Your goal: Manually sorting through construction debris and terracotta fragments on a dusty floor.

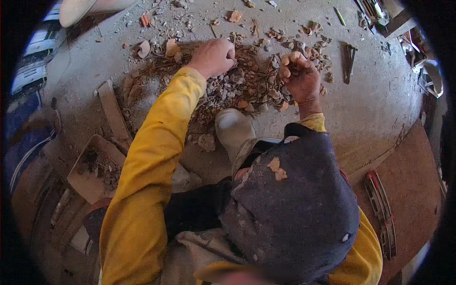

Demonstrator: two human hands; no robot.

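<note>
Debris takes up the upper middle of the head view, a brown and grey pile (pixel 237 85) of chips, fragments and dry stalks on a dusty concrete floor (pixel 375 104). At the pile's top edge, the left hand (pixel 214 58) is curled into a near fist, its fingers folded under; whether they pinch anything cannot be told. Over the pile's right side, the right hand (pixel 303 78) shows its palm, fingers half bent, and any content is lost in shadow. A dark cloth form (pixel 294 199), likely a raised knee, fills the lower right, and the right yellow sleeve (pixel 361 249) passes behind it, probably because the crouch leaves room only around the outside. The pile lies just beyond a pale boot (pixel 232 128), apparently to keep it within both hands' reach. A square pan (pixel 84 189) holding scraps sits at lower left, near the left sleeve (pixel 147 161); dark metal pincers (pixel 349 61) lie at upper right, apart from the fragments.
</note>
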